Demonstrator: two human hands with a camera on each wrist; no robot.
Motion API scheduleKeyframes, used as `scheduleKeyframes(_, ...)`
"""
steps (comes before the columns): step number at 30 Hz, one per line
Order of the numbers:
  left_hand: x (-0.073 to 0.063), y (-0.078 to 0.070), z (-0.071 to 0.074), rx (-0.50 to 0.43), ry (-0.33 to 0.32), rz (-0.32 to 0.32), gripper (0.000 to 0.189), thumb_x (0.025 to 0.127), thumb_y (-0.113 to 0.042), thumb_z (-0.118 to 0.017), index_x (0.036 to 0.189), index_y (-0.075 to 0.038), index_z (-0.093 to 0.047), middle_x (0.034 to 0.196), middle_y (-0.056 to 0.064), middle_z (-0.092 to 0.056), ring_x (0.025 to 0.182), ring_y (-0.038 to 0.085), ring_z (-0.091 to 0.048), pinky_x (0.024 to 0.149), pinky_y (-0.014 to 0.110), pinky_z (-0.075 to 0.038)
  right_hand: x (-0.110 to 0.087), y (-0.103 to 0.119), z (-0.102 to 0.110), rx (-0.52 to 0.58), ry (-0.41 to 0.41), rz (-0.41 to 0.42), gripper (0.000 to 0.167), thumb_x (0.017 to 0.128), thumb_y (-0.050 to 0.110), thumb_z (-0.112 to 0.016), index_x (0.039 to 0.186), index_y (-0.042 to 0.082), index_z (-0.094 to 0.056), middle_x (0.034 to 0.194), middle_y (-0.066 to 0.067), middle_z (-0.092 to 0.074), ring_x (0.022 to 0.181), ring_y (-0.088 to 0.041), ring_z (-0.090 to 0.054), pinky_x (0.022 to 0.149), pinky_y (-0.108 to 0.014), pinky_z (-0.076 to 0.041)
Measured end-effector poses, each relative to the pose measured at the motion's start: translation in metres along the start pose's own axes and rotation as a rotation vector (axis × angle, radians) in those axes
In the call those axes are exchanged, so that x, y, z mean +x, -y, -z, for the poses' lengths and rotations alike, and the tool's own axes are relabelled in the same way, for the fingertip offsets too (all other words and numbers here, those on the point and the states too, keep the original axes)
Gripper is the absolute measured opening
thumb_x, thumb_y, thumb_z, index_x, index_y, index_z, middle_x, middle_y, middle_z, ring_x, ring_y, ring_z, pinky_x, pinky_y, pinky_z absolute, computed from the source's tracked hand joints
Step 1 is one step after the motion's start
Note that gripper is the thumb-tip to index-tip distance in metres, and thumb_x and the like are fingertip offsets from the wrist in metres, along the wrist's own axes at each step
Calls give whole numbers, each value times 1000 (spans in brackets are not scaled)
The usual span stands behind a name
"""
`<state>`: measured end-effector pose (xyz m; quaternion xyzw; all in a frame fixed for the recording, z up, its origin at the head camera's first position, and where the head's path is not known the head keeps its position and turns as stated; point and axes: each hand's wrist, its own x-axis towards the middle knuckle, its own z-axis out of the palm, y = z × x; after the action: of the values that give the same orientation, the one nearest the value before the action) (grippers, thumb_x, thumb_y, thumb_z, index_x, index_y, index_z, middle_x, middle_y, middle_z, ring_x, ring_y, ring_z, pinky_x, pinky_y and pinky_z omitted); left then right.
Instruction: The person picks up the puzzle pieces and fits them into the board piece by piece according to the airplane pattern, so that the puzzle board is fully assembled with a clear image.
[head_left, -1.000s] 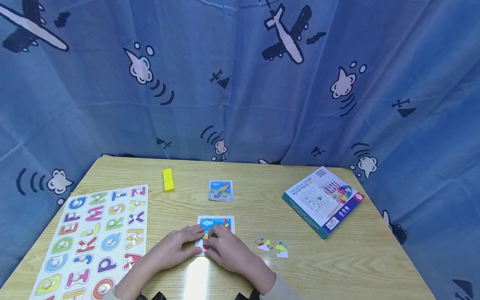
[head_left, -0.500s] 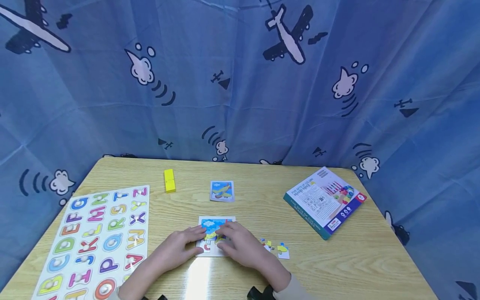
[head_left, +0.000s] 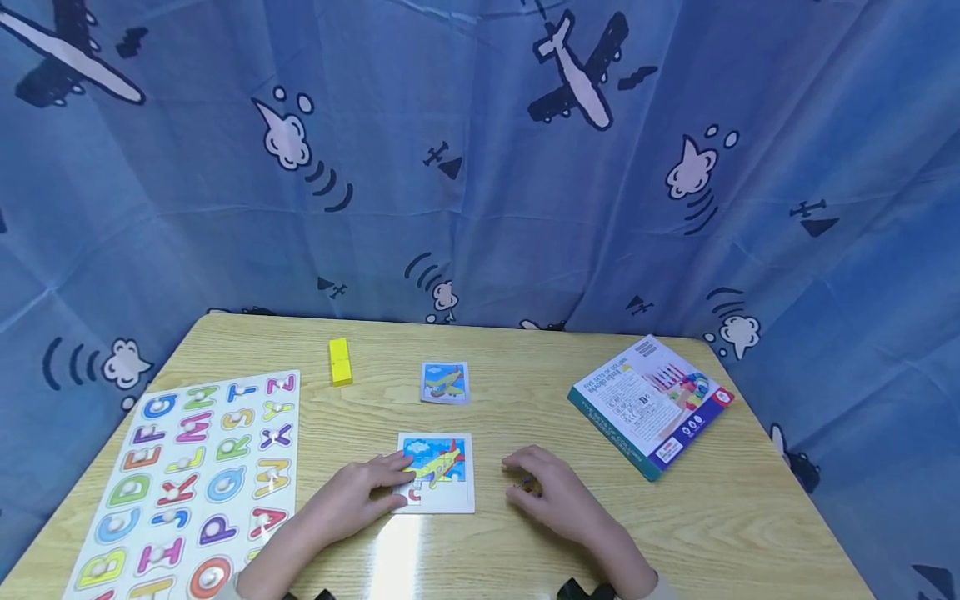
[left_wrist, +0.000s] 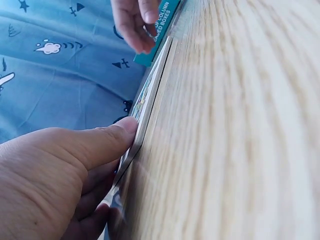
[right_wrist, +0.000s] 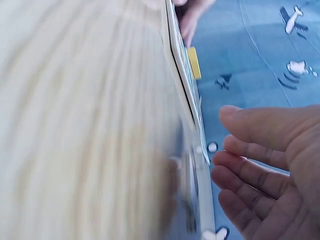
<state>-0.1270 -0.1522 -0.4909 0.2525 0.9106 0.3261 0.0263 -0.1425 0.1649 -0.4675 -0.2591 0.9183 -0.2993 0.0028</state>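
Observation:
A small tray puzzle (head_left: 450, 498) lies in front of me, with a yellow airplane on blue sky in its upper part. Its lower part is mostly bare white, with one small piece (head_left: 412, 494) bearing a red mark at the left. My left hand (head_left: 352, 496) rests on the puzzle's left side, fingertips over the picture; the left wrist view has its thumb (left_wrist: 127, 127) against the edge. To the right, my right hand (head_left: 558, 492) hovers over loose puzzle pieces (head_left: 531, 485), largely hiding them. Its fingers (right_wrist: 245, 172) are loosely bent and hold nothing.
Behind the puzzle lies a matching airplane picture (head_left: 445, 383). Yellow blocks (head_left: 340, 362) stand at the back left. A large alphabet peg board (head_left: 187, 467) covers the table's left side. A green-edged box (head_left: 648, 404) lies at the back right. A blue curtain (head_left: 480, 167) hangs behind.
My right hand has left the puzzle and moved right to the loose pieces. The airplane picture on the tray is now uncovered. My left hand stays at the puzzle's left side.

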Motion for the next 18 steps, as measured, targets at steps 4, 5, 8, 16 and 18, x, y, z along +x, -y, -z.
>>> scheduleKeyframes(4, 0, 1, 0, 1, 6, 3, 37, 88, -30, -65, 121, -14, -66, 138, 1, -53, 131, 24, -46, 107, 45, -40, -8, -10, 6, -7, -18, -13, 33, 84, 21, -72, 114, 12, -66, 112, 7, -63, 105, -12, -60, 92, -36, -52)
scheduleKeyframes(5, 0, 1, 0, 1, 6, 3, 37, 88, -30, -65, 121, -13, -66, 138, 1, -53, 131, 24, -46, 107, 45, -40, -10, -12, 8, -11, -22, -11, 33, 83, 22, -73, 114, 12, -66, 111, 8, -63, 105, -12, -60, 92, -36, -52)
scheduleKeyframes(8, 0, 1, -1, 0, 4, 4, 37, 88, -31, -65, 121, -13, -66, 138, 1, -54, 131, 24, -46, 107, 45, -40, -14, -17, 9, -25, -38, -8, 34, 81, 22, -74, 113, 13, -66, 110, 9, -63, 105, -13, -60, 93, -36, -51)
scheduleKeyframes(16, 0, 0, -1, -5, 0, 1, 36, 88, -30, -66, 120, -14, -67, 137, 2, -54, 131, 24, -46, 107, 45, -39, -20, -25, 10, -51, -32, -27, 35, 78, 19, -77, 111, 14, -67, 107, 7, -64, 101, -13, -61, 89, -35, -53)
scheduleKeyframes(18, 0, 1, -1, -6, -1, 1, 36, 88, -30, -66, 120, -14, -67, 137, 2, -54, 131, 24, -46, 107, 45, -39, -21, -25, 10, -45, -23, -40, 35, 78, 19, -77, 111, 13, -67, 107, 7, -63, 100, -13, -61, 88, -35, -53)
